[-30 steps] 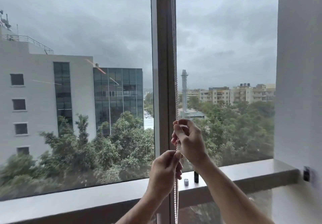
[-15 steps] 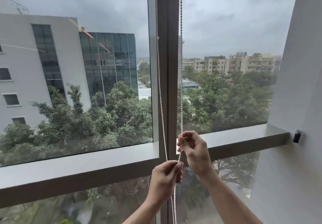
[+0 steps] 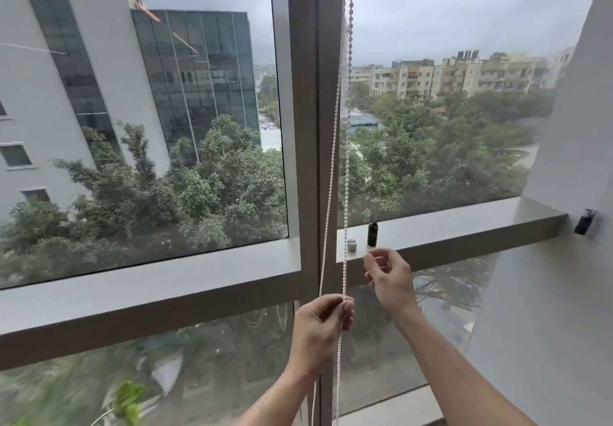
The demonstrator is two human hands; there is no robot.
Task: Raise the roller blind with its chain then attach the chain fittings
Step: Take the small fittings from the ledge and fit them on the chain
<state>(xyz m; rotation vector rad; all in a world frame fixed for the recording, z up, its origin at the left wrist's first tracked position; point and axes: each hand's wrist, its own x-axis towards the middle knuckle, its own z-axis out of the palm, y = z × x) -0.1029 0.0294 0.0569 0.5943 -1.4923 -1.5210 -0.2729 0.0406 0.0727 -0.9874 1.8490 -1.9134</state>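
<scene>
A white beaded chain (image 3: 346, 173) hangs in two strands in front of the window's middle post (image 3: 306, 127). My left hand (image 3: 320, 329) pinches the right strand at about the height of the lower crossbar. My right hand (image 3: 391, 278) hovers just right of the chain with fingers apart, holding nothing. On the ledge (image 3: 464, 226) behind it stand a small silver fitting (image 3: 352, 245) and a taller black fitting (image 3: 372, 234). The blind itself is out of view above.
A white wall (image 3: 564, 259) closes in on the right, carrying a small black bracket (image 3: 584, 222) near the ledge's end. Glass panes fill the left and lower areas, with a crossbar (image 3: 149, 293) between them. A green leaf (image 3: 127, 399) shows bottom left.
The chain has been pulled downward as both hands dropped. My right hand has let go of the chain and moved right. The view tilted down, showing the fittings on the ledge again.
</scene>
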